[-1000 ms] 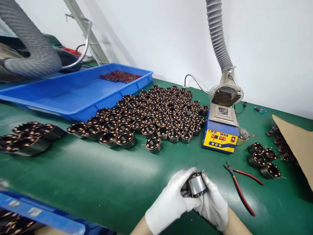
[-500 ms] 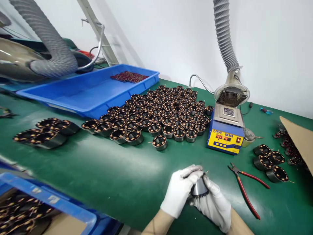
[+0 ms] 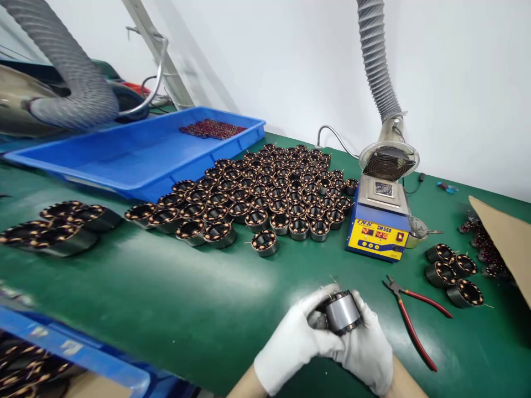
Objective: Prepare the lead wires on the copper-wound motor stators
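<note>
Between my two white-gloved hands is a motor stator (image 3: 342, 313), a silver metal ring with black toothed ends and copper windings. My left hand (image 3: 301, 334) closes round its left side, the fingers at the top edge and the thumb low. My right hand (image 3: 367, 345) cups it from the right and from beneath. A thin wire end sticks up at the stator's upper left. To the right of my hands lie red-handled cutting pliers (image 3: 409, 315), jaws pointing away from me. One single stator (image 3: 264, 244) stands just in front of the large group of stators (image 3: 269, 193).
A blue-and-yellow solder pot (image 3: 378, 226) stands beyond my hands, under an extraction hose (image 3: 377, 61). A blue tray (image 3: 103, 160) holds small dark red parts. Several stators (image 3: 464, 293) sit at right near cardboard (image 3: 498, 237); others (image 3: 62, 226) at left. A blue crate (image 3: 95, 359) is lower left.
The stator has been turned in my hands, so its silver side faces up more fully. My left hand has shifted its grip, thumb now low. The whole view has slid slightly.
</note>
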`<state>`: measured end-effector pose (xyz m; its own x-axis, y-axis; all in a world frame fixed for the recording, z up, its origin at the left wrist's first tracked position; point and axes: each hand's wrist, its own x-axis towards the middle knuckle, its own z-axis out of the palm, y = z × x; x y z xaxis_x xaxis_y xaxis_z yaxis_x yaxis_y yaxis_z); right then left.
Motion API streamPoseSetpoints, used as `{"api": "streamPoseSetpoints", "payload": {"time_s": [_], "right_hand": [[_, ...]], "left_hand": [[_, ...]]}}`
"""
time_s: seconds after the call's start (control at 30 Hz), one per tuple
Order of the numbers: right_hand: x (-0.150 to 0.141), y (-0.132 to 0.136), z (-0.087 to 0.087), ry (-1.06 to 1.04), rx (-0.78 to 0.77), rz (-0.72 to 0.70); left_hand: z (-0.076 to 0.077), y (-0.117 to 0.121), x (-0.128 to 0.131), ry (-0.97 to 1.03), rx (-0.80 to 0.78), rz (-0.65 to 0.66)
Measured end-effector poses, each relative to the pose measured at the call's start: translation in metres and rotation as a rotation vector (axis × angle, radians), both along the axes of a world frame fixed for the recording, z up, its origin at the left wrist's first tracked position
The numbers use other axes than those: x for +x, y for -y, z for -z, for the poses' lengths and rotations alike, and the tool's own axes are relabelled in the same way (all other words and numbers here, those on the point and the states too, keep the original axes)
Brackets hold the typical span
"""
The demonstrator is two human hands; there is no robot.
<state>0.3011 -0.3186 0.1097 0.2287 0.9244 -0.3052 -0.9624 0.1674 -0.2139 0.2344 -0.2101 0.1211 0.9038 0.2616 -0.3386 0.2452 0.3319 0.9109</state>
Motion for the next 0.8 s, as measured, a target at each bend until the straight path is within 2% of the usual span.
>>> {"api": "streamPoseSetpoints", "payload": {"time_s": [0.07, 0.17, 0.23, 0.3, 0.37, 0.43, 0.47, 0.53, 0.6, 0.67, 0.7, 0.8], "right_hand": [[-0.001, 0.002, 0.004, 0.053, 0.012, -0.071], [-0.003, 0.004, 0.008, 0.122, -0.007, -0.108], [-0.004, 0.004, 0.008, 0.141, -0.024, -0.087], [-0.005, 0.002, 0.006, 0.159, -0.026, -0.072], [-0.006, 0.0, 0.004, 0.202, -0.043, -0.058], [-0.008, -0.001, 0.006, 0.322, -0.105, 0.018], [-0.008, -0.001, 0.009, 0.432, -0.149, 0.08], [-0.01, 0.001, 0.019, 0.74, -0.271, 0.213], [-0.011, 0.003, 0.03, 1.075, -0.436, 0.322], [-0.013, 0.003, 0.039, 1.346, -0.594, 0.43], [-0.014, 0.001, 0.04, 1.458, -0.644, 0.492], [-0.016, -0.008, 0.035, 1.74, -0.681, 0.596]], "left_hand": [[-0.003, -0.002, 0.005, -0.055, -0.027, -0.085], [-0.001, -0.012, 0.013, 0.002, -0.017, -0.338], [0.001, -0.017, 0.017, 0.138, -0.175, -0.531], [0.0, -0.017, 0.018, 0.215, -0.326, -0.6], [-0.004, -0.013, 0.016, 0.153, -0.273, -0.491], [-0.009, -0.008, 0.012, 0.026, -0.09, -0.35], [-0.01, -0.008, 0.011, -0.016, -0.017, -0.327], [-0.009, -0.012, 0.008, -0.015, 0.02, -0.38], [-0.006, -0.022, 0.006, 0.044, -0.077, -0.508], [-0.002, -0.031, 0.004, 0.131, -0.151, -0.549], [-0.001, -0.032, 0.004, 0.166, -0.157, -0.494], [0.004, -0.023, 0.009, 0.15, -0.113, -0.158]]}}
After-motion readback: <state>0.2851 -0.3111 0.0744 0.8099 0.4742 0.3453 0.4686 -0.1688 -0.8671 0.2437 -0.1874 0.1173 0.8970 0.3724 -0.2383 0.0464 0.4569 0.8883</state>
